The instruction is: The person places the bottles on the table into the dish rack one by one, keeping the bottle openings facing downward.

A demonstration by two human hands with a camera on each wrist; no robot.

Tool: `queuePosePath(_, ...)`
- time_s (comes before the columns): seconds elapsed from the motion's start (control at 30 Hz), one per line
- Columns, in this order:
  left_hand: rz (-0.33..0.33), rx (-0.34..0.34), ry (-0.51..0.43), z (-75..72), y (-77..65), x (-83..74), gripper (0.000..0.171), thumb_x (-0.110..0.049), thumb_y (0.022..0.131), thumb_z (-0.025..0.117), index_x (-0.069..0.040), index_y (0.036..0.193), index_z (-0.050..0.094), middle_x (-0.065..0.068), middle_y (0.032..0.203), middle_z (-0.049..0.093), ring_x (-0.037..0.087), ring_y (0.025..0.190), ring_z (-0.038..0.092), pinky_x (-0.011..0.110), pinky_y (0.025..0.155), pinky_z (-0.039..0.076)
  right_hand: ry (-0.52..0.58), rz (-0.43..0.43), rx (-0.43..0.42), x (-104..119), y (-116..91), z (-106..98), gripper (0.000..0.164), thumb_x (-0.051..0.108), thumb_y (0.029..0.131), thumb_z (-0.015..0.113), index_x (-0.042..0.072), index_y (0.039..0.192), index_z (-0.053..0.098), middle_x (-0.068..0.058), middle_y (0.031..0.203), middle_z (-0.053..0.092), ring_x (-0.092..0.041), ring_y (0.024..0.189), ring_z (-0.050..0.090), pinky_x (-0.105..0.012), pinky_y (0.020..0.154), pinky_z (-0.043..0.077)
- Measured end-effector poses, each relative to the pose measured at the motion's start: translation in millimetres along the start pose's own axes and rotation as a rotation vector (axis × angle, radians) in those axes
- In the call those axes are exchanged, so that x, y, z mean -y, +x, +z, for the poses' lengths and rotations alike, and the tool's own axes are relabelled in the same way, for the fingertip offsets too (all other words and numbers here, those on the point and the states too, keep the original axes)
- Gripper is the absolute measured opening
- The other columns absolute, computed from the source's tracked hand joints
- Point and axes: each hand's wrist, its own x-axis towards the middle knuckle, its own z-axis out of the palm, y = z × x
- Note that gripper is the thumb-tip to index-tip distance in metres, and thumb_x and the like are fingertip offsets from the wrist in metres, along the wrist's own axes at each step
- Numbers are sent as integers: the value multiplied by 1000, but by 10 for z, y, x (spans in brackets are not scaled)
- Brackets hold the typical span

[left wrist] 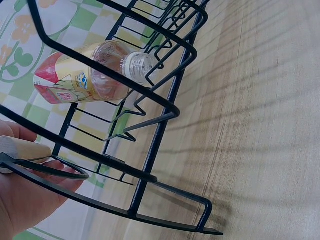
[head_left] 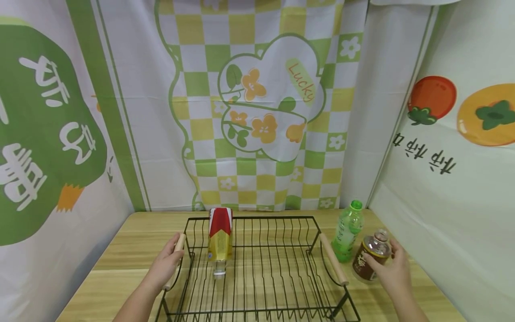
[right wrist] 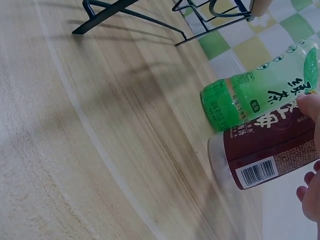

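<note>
On my head feed, the squat brown-labelled plastic bottle point(head_left: 366, 264) is at four o'clock, grasped by my right hand point(head_left: 396, 273); a sideways nudge could topple the slim green plastic bottle point(head_left: 348, 231) close at its ten. Far at its nine, my left hand point(head_left: 164, 263) grips the pale wooden handle point(left wrist: 22, 149) of the black wire rack point(head_left: 273, 217), where a jerk might dislodge the upturned red-and-yellow bottle point(head_left: 220, 237).

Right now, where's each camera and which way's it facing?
Head: on the head, facing forward and down at the rack; left hand and right hand show.
Left wrist: on that wrist, facing the rack's side and yellow bottle; left hand shows.
Right wrist: on that wrist, facing green bottle and brown bottle; right hand partly shows.
Head and right wrist share those bottles.
</note>
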Motion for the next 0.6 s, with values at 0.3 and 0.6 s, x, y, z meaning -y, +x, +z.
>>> queuePosePath(0.3,6,-8,-1,9,-8,-5,66,-18,104,39,-6,158,4,29,161,8,48,146,17,64,116,22,14,14,31,7,0,19,101,25,85,75,-4,154,7,-41,147,29,-57,136,29,-72,107,25)
queuePosePath(0.6,5,-8,-2,7,-6,-7,66,-19,104,39,-7,158,4,29,161,8,48,146,17,64,116,21,43,37,10,50,-27,20,100,24,85,75,-2,154,7,-39,150,27,-56,135,31,-70,108,27)
